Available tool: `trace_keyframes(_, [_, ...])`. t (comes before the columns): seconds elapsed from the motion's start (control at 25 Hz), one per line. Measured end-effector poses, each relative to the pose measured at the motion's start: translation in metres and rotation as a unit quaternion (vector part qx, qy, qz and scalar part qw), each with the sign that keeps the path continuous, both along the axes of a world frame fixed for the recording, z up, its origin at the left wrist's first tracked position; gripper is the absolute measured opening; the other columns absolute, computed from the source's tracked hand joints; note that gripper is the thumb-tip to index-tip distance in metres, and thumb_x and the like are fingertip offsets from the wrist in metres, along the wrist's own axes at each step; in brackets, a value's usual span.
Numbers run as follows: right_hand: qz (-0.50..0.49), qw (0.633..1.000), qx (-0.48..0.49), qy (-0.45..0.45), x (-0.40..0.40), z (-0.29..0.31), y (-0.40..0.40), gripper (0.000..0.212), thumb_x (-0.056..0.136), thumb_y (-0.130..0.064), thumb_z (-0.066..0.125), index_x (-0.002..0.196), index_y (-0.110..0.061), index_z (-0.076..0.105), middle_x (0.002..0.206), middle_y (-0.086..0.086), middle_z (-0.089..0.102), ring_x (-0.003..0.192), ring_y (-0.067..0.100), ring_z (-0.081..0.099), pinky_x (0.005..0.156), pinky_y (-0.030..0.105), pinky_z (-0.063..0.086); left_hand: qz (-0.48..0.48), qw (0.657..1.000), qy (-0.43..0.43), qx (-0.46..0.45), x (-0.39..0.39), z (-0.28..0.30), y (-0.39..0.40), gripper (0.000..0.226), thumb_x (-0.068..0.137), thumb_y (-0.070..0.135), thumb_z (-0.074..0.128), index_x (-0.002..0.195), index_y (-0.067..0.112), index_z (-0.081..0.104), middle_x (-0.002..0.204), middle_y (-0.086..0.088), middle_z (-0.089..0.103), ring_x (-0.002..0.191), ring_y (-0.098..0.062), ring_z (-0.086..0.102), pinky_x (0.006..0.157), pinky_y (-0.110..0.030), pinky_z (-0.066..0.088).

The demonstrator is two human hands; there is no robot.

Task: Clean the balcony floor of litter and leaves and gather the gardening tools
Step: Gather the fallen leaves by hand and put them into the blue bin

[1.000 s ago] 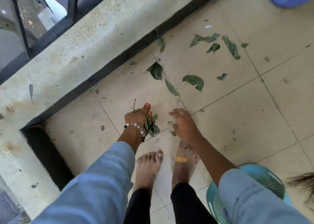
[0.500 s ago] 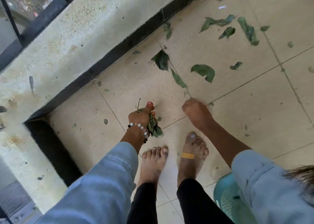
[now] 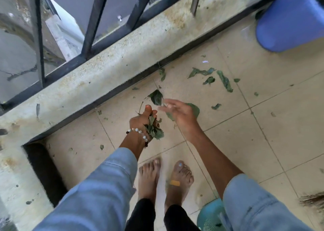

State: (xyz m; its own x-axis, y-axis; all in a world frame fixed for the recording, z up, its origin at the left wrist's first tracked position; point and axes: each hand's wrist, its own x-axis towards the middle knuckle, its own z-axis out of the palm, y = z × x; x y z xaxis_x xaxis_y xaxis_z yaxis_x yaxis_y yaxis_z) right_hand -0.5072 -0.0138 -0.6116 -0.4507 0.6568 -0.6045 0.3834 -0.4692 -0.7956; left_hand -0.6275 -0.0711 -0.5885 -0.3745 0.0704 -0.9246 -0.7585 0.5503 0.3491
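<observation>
matt tiled floor (image 3: 263, 143), rough concrete ledge (image 3: 105, 76)

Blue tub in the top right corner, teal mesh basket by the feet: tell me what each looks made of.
Blue tub: likely plastic; smooth, even colour, soft sheen, rounded edge.
Teal mesh basket: probably moulded plastic; uniform teal with a regular grid of small holes. Only part of it shows, so this is a guess.

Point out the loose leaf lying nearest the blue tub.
The small leaf bit, right of the long torn leaf; every other leaf lies farther from the blue tub.
</observation>
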Motion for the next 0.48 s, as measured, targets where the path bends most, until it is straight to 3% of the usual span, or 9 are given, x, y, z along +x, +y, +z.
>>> trace_keyframes(0.08, [-0.04,0.978,0.101,-0.179,0.013,-0.031,0.02,0.021,0.088,-0.005,0.062,0.108,-0.008,0.068,0.105,0.011,0.07,0.102,0.026,0.065,0.087,0.028,0.049,0.013,1.0,-0.006,0.016,-0.014,-0.004,0.009,0.037,0.094,0.029,0.06,0.1,-0.008,0.065,0.128,-0.021,0.06,0.086,-0.021,0.07,0.069,-0.032,0.057])
trace_keyframes(0.12, [0.023,0.944,0.171,-0.28,0.022,-0.051,0.027,0.026,0.087,-0.003,0.062,0.112,-0.006,0.067,0.108,0.016,0.067,0.102,0.031,0.063,0.087,0.031,0.048,0.022,1.0,0.003,0.009,-0.021,-0.011,0.01,0.039,0.094,0.029,0.059,0.105,-0.008,0.064,0.129,-0.02,0.06,0.094,-0.022,0.067,0.073,-0.033,0.056])
trace_keyframes(0.2, [0.185,0.869,0.257,-0.381,0.039,-0.085,0.03,0.041,0.087,-0.004,0.062,0.127,-0.009,0.058,0.12,0.021,0.056,0.106,0.037,0.052,0.09,0.037,0.042,0.015,1.0,-0.006,0.005,-0.038,-0.027,0.008,0.033,0.093,0.03,0.061,0.093,-0.003,0.065,0.106,-0.013,0.071,0.07,-0.018,0.068,0.059,-0.026,0.054])
trace_keyframes(0.28, [0.235,0.836,0.319,-0.38,0.047,-0.111,0.022,0.045,0.084,-0.002,0.065,0.128,-0.008,0.057,0.122,0.024,0.052,0.105,0.039,0.048,0.083,0.04,0.045,0.044,0.999,0.008,-0.004,-0.055,-0.053,-0.001,0.032,0.091,0.031,0.063,0.085,-0.001,0.063,0.071,-0.006,0.07,0.044,-0.013,0.057,0.045,-0.02,0.047])
trace_keyframes(0.32, [0.235,0.828,0.35,-0.369,0.049,-0.119,0.021,0.042,0.08,0.004,0.066,0.121,-0.004,0.061,0.115,0.025,0.055,0.099,0.04,0.05,0.074,0.04,0.048,0.036,0.999,0.018,-0.005,-0.05,-0.057,-0.006,0.034,0.092,0.032,0.063,0.086,-0.002,0.064,0.066,-0.005,0.068,0.046,-0.014,0.059,0.048,-0.023,0.049])
trace_keyframes(0.36, [0.223,0.821,0.376,-0.367,0.05,-0.122,0.021,0.035,0.075,0.009,0.068,0.109,0.0,0.066,0.102,0.025,0.06,0.09,0.039,0.054,0.066,0.037,0.049,-0.028,0.998,0.056,-0.006,-0.035,-0.067,-0.018,0.037,0.095,0.034,0.059,0.089,-0.002,0.065,0.071,-0.008,0.069,0.056,-0.018,0.063,0.057,-0.028,0.053])
trace_keyframes(0.4, [0.213,0.82,0.381,-0.37,0.048,-0.127,0.023,0.027,0.072,0.01,0.07,0.098,0.002,0.07,0.09,0.023,0.063,0.081,0.036,0.058,0.061,0.033,0.048,-0.007,0.998,0.03,-0.056,-0.037,-0.084,-0.029,0.04,0.1,0.036,0.049,0.094,0.0,0.067,0.081,-0.011,0.07,0.069,-0.023,0.066,0.069,-0.035,0.055])
trace_keyframes(0.44, [0.211,0.838,0.357,-0.356,0.041,-0.123,0.024,0.02,0.073,0.007,0.072,0.092,0.002,0.071,0.083,0.021,0.065,0.076,0.033,0.06,0.061,0.03,0.047,-0.046,0.998,0.03,-0.031,-0.018,-0.083,-0.045,0.042,0.104,0.036,0.039,0.1,0.006,0.068,0.09,-0.01,0.069,0.08,-0.026,0.066,0.075,-0.04,0.054])
trace_keyframes(0.48, [0.206,0.863,0.331,-0.32,0.032,-0.12,0.024,0.016,0.076,0.003,0.071,0.092,0.0,0.073,0.083,0.019,0.067,0.075,0.03,0.062,0.064,0.027,0.045,-0.184,0.976,0.106,-0.044,-0.006,-0.12,-0.067,0.038,0.105,0.032,0.035,0.104,0.013,0.067,0.093,-0.007,0.067,0.083,-0.027,0.064,0.074,-0.043,0.053])
